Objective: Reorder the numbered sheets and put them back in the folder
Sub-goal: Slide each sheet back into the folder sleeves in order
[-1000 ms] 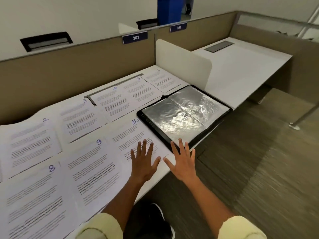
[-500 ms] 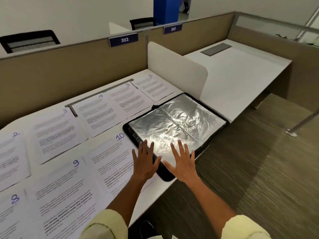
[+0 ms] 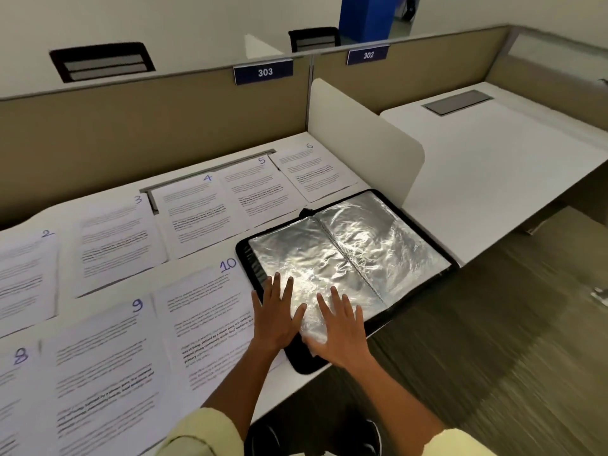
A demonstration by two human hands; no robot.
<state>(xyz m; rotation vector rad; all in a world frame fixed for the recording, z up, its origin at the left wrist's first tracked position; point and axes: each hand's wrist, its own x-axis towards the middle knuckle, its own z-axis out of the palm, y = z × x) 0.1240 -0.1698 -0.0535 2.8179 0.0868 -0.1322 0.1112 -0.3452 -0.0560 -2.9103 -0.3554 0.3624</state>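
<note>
Resting flat with fingers spread and grasping nothing, our left hand point(image 3: 276, 319) and right hand point(image 3: 340, 329) now lie on the near corner of the open black zip folder with crinkled clear plastic sleeves point(image 3: 348, 255). A second ago both palms hovered over the white table point(image 3: 493, 166) edge and the sheet marked 10 point(image 3: 210, 311), short of the folder; half a second ago they had reached its rim. So we judge the sorting finished and the refilling about to begin, with the sleeves being smoothed or steadied first.

The folder sits at the table's right front corner, its sleeves looking empty. Every numbered white printed sheet is still outside it, spread over the table: handwritten blue numerals read 2, 3, 4, 5 and 6 along the far row, and 8, 9 and 10 along the near row. The body print is too blurred to read. Blue plates on the beige partition read 303 point(image 3: 263, 72) and 302 point(image 3: 367, 55).
</note>
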